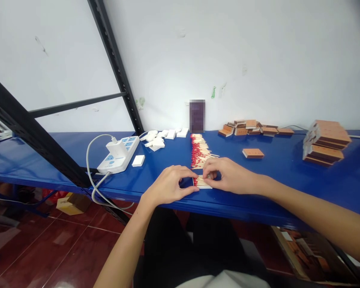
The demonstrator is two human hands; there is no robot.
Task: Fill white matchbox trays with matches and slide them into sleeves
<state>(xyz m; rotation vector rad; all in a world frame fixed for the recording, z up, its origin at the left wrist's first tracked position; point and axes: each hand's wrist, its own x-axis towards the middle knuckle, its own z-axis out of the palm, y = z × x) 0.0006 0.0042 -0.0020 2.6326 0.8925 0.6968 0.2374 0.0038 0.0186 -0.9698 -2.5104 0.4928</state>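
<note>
A small white matchbox tray [208, 187] holding red-tipped matches [199, 182] lies near the front edge of the blue shelf. My left hand [171, 184] grips the tray's left end between thumb and fingers. At its right end, my right hand [226, 176] has its fingertips pinched on the matches; whether they hold some or only press on them is hidden. Just beyond the hands, a loose pile of red-headed matches [200, 152] stretches back toward the wall.
White trays [156, 138] lie in a heap at the back left, with a single white tray [138, 161] nearer. A power strip [120, 156] trails cables. Orange matchbox sleeves [247, 131] are scattered at the back right, one sleeve [253, 153] closer, and stacked boxes [327, 142] stand far right.
</note>
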